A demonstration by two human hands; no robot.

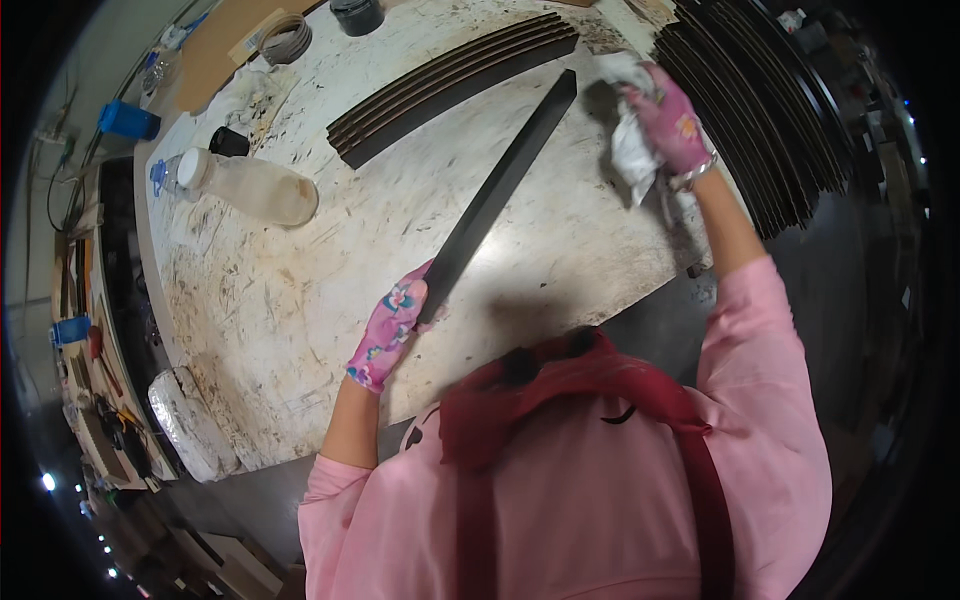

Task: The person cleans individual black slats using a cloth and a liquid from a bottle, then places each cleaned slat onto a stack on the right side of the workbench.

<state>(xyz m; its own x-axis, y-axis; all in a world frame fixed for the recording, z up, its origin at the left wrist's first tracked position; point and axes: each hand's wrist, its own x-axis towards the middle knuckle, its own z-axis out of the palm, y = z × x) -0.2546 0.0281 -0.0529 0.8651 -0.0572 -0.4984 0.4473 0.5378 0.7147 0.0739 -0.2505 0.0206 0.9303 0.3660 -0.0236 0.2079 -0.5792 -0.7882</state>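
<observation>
My left hand [392, 325], in a pink flowered glove, is closed round the near end of a long dark strip [500, 190]. The strip slants away to the right above the worktable, and its far end stands free. A white rag [632, 150] is bunched in my right hand [672, 120], gloved the same way, at the table's right side. The rag hangs down below the fingers, apart from the strip. Beyond the strip's far end lies a row of similar dark strips [455, 85], side by side on the table.
A large stack of dark strips [755, 110] stands at the right edge. On the left of the stained white table [270, 330] lie a plastic bottle [255, 190], a black cap [230, 141] and a wrapped silvery bundle [190, 420]. A dark jar [357, 15] and a tape roll [285, 38] sit at the back.
</observation>
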